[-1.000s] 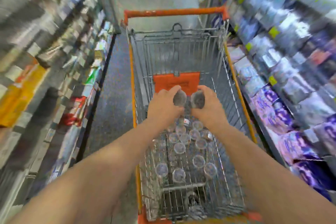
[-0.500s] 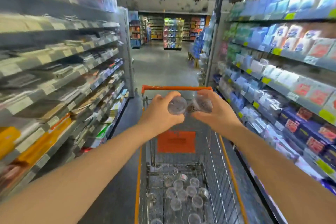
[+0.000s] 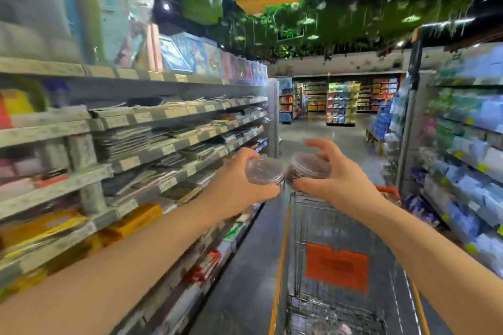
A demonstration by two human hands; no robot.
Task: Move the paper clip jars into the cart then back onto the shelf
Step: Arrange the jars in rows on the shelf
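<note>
Left hand (image 3: 239,181) is wrapped round the left jar (image 3: 263,171), right hand (image 3: 336,181) grips the right jar (image 3: 310,165) from below with its top fingers splayed loose, and the two jars touch side by side in the air over the far end of the cart (image 3: 313,215), shelf (image 3: 174,142) off to the left.

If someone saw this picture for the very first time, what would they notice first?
First, the two hands held out in the middle: the left hand grips a clear paper clip jar, and the right hand holds a second jar right beside it. Just below them is the wire cart with its bright orange panel. Packed shelves line the aisle.
</note>
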